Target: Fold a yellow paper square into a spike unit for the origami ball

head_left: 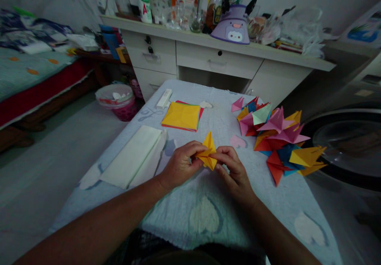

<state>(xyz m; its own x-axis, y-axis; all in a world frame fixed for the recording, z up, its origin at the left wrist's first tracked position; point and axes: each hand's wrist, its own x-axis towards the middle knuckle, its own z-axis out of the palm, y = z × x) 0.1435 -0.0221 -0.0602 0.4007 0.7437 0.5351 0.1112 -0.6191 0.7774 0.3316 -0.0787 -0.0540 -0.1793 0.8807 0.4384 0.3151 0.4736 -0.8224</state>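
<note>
A half-folded yellow origami piece point(208, 152) with a pointed tip rising from it is held just above the cloth-covered table point(205, 213). My left hand point(181, 164) pinches its left side with fingers closed. My right hand point(233, 169) pinches its right side, fingers curled on the paper. A stack of square coloured papers point(182, 116), yellow on top, lies farther back on the table. A pile of several finished pointed paper pieces point(276, 140) in pink, orange, blue and yellow sits to the right of my hands.
A folded white cloth point(133, 156) lies left of my hands and a small white box point(164, 98) near the far table edge. A cluttered white desk point(214, 56) stands behind, a pink bin point(117, 100) on the floor, a bed point(32, 74) at left.
</note>
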